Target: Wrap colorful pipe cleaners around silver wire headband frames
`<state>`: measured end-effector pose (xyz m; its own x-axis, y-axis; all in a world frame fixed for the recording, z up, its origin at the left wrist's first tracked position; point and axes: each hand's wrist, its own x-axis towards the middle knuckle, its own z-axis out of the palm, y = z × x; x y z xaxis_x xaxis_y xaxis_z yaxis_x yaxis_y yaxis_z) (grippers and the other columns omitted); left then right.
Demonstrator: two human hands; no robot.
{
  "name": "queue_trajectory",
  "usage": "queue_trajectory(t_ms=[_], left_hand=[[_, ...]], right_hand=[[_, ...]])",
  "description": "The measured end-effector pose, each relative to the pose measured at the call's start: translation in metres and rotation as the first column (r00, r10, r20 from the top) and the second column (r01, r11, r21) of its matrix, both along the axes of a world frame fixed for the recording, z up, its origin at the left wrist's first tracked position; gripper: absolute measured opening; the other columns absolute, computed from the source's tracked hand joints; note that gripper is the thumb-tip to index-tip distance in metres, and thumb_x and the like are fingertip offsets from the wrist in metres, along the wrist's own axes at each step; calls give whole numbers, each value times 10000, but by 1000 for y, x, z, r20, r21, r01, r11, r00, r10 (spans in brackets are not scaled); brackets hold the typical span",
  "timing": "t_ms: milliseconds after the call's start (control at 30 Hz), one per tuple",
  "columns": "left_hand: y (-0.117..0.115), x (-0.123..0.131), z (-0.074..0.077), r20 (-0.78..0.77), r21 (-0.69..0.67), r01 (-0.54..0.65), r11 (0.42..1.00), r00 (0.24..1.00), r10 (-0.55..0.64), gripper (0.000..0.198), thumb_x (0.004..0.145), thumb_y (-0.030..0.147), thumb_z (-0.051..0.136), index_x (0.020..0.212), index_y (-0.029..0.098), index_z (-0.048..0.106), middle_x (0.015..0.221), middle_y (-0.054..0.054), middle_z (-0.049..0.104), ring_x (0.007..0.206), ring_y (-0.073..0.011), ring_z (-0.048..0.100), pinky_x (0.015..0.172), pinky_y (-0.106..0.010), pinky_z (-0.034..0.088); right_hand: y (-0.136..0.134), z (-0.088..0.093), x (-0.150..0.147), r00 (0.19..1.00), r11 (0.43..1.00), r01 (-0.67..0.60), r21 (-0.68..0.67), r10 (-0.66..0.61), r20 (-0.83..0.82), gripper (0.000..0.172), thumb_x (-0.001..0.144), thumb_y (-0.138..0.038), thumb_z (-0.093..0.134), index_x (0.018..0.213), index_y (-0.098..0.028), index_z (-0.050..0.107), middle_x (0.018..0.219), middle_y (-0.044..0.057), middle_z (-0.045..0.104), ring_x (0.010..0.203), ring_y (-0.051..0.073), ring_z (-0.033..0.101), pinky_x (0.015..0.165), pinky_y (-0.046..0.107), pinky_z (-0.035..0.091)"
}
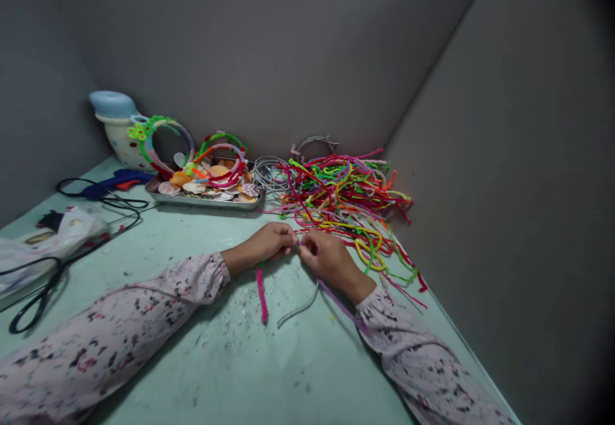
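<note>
My left hand (273, 241) and my right hand (330, 257) almost meet over the middle of the table, both with fingers pinched. A bit of purple shows between their fingertips. Below my right hand trails a purple pipe cleaner (340, 302), running toward my sleeve. A bare grey wire (300, 309) curves down from under the same hand. From beneath my left hand hangs a pink fuzzy wrapped end (261, 293), with a touch of green at its top. The wire's middle part is hidden by my hands.
Ahead lies a tangled heap of colourful pipe cleaners (341, 184). Left of it are coiled grey wires (270, 174) and a metal tray (206, 204) holding shells and wrapped headbands (168, 146). Farther left are a blue-lidded container (118, 124), a black cable (57, 271) and a plastic bag (72, 236).
</note>
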<state>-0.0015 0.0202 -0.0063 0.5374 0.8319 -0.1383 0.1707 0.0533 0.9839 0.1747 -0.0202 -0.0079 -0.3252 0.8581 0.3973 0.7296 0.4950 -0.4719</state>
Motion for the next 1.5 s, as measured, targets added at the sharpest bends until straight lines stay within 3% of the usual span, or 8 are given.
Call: queue_trajectory(t_ms=[67,200,400,567,767,1033,1267,1500], left_hand=[[2,-1,-1,30,-24,-11,1000,999,12,146,725,287,568,713,147,531,512,45,505,323,-39,344,323,-176,219],[5,-3,0,92,-91,-54,994,994,62,156,746,291,586,723,147,532,536,42,507,329,-30,343,324,-178,198],[4,-2,7,102,-154,-93,984,989,110,125,775,254,572,731,141,542,534,39,496,343,-26,349,335,-172,219],[3,-2,5,105,-131,-77,988,990,91,164,787,295,575,746,144,527,542,41,505,345,-27,351,333,-166,225],[4,-2,-2,110,-92,-35,995,993,45,195,777,336,583,767,154,517,558,42,524,346,-30,364,335,-162,237],[-1,-1,1,73,5,14,1000,997,-14,255,783,408,577,784,161,511,551,52,503,378,-45,375,362,-169,260],[-4,0,4,0,76,23,997,1000,-23,311,803,461,549,741,159,505,529,55,465,399,-55,372,383,-182,267],[-3,0,4,-33,110,63,992,998,-59,313,816,451,521,691,167,479,526,59,422,395,-57,340,380,-190,247]], right_hand=[[4,1,3,978,991,-40,-128,13,-207,129,833,-264,539,842,-171,628,710,7,628,628,127,538,594,234,399],[15,-3,12,854,939,-95,-331,-95,-512,258,862,-353,487,926,-161,647,734,7,635,581,119,535,545,237,433],[18,-9,15,775,856,-263,-445,-87,-626,310,754,-387,657,979,-174,668,836,32,676,646,121,594,595,247,492],[14,-6,12,758,831,-313,-460,-73,-648,341,747,-419,679,979,-169,674,796,27,673,608,112,595,580,246,506],[17,-15,10,731,838,-319,-444,-81,-677,370,704,-416,715,984,-178,670,875,35,685,658,124,616,619,271,535],[13,-13,10,841,941,-190,-282,8,-540,250,778,-366,642,923,-164,669,828,39,688,705,145,615,629,260,496],[13,-15,10,894,975,-164,-148,84,-441,181,815,-277,602,950,-177,670,881,51,696,792,171,631,728,293,498],[12,-12,11,941,988,-151,-9,141,-309,160,823,-226,592,950,-180,677,859,46,689,775,161,622,728,283,481]])
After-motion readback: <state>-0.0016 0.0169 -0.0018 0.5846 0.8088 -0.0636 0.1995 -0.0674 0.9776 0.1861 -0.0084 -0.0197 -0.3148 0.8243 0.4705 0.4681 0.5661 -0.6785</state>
